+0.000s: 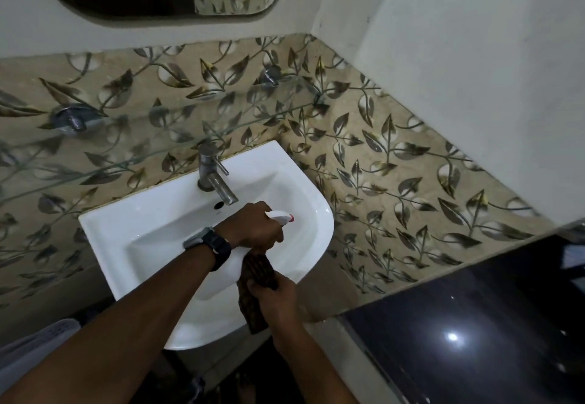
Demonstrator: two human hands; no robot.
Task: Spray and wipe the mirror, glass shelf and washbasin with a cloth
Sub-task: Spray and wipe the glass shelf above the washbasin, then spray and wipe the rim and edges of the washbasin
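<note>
Right hand (278, 297) is clenched on the cloth (258, 269) at the near rim of the basin (126, 220). Left hand (253, 227) is wrapped round the sprayer (280, 216), over the bowl. The sprayer head's long axis runs left to right, with the nozzle pointing at the right wall. Judgement: tilt the nozzle down into the bowl and hold the cloth clear until the spray lands.
</note>
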